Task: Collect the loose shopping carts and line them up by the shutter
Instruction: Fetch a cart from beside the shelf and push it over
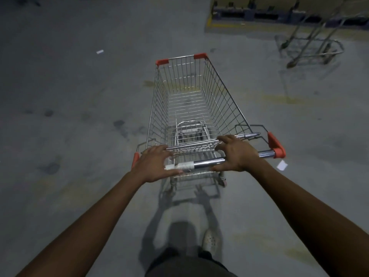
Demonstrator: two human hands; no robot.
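An empty wire shopping cart (223, 92) with orange corner caps stands straight ahead of me on the concrete floor. Its chrome handle bar (207, 162) runs across in front of me, with a white label near its left end. My left hand (154, 165) rests over the left part of the bar, fingers spread and curled loosely around it. Over the right part lies my right hand (236, 153), fingers reaching to the basket's rear rim. A second cart (313, 48) stands blurred at the upper right; only its lower frame and wheels show.
Dark pallets (259, 15) with a yellow floor line lie at the top right, behind the second cart. Small white paper scraps (282, 165) lie on the floor near the handle's right end. Grey concrete floor (69, 96) spreads to the left. My shoe shows below.
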